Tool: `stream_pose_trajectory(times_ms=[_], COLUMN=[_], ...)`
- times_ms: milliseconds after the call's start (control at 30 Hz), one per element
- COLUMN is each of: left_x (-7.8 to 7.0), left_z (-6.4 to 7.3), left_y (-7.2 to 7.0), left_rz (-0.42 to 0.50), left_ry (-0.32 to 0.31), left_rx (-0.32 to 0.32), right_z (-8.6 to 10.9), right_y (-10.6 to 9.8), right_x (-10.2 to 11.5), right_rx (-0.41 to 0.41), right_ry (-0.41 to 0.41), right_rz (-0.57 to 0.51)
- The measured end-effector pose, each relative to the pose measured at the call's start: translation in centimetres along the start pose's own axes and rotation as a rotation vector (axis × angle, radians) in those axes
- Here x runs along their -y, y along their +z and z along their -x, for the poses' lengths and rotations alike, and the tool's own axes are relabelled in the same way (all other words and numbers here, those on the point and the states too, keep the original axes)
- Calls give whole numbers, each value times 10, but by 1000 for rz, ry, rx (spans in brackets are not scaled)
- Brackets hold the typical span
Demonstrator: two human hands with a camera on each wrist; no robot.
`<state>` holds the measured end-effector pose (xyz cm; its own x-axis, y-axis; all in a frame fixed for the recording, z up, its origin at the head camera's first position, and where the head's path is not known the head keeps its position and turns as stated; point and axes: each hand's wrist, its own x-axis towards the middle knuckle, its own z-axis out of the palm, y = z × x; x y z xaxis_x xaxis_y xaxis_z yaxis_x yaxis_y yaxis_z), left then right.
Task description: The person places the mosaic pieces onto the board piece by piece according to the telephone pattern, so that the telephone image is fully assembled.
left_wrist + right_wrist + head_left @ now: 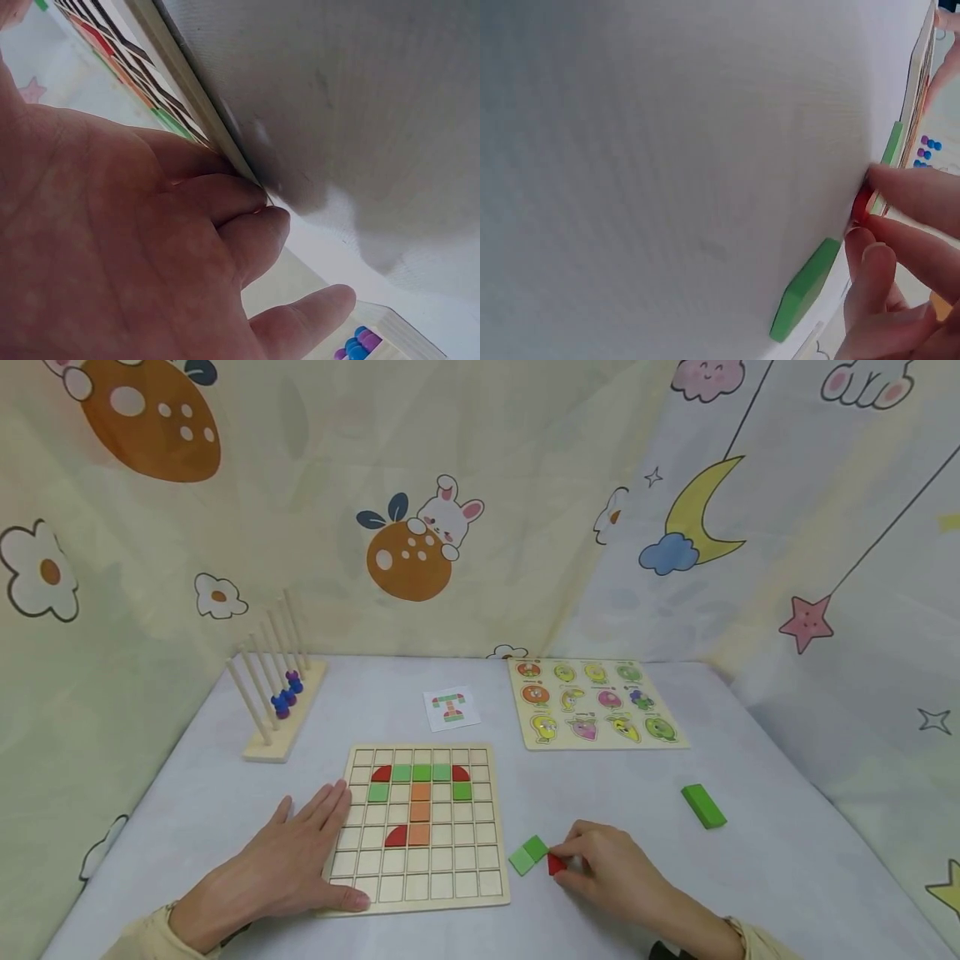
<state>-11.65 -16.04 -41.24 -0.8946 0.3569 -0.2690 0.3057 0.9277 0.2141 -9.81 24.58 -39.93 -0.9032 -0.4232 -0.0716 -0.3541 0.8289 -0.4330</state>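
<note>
A wooden grid board (427, 885) lies in the middle of the table, with red quarter-round, green and orange tiles set in some cells as a T-like figure. My left hand (288, 860) rests along the board's left edge, fingers extended and thumb at the near corner. Right of the board, my right hand (611, 868) pinches a red tile (555, 863) between thumb and fingers, low over the table. In the right wrist view the red tile (862, 201) shows between the fingertips. Two green tiles (528, 855) lie just left of those fingers.
A pattern card (452, 723) lies behind the board. Back right is a fruit puzzle board (600, 745); a wooden peg stand (264, 752) with blue and purple beads stands back left. A green block (703, 806) lies at the right. A printed curtain (525, 568) hangs behind the table.
</note>
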Motion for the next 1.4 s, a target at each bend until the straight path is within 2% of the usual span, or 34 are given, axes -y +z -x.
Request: stream_pose_trajectory(times_ms=[200,400,567,833,1000,1167,1400], left_x=[0,0,0,0,0,0,-1], left_z=[0,0,1,4,5,4,1], left_y=[-2,-1,-2,-2,-3,-2,0], left_rz=[3,-2,-8,8,2,5,4], left_ry=[-8,-10,-18,5,19,8,-4], left_rx=[11,10,11,-2,-13,-7,-4], right_z=[-1,-1,-2,-11,-30,-60,-96], right_y=[2,4,2,-10,-10,2,15], right_x=[3,3,4,13,34,57,82], right_rx=[-12,-60,-79,-104,-88,-41,-14], right_ry=[-53,-102,-96,-110,-165,-233,-304], right_rz=[28,128,213,198,140,76,52])
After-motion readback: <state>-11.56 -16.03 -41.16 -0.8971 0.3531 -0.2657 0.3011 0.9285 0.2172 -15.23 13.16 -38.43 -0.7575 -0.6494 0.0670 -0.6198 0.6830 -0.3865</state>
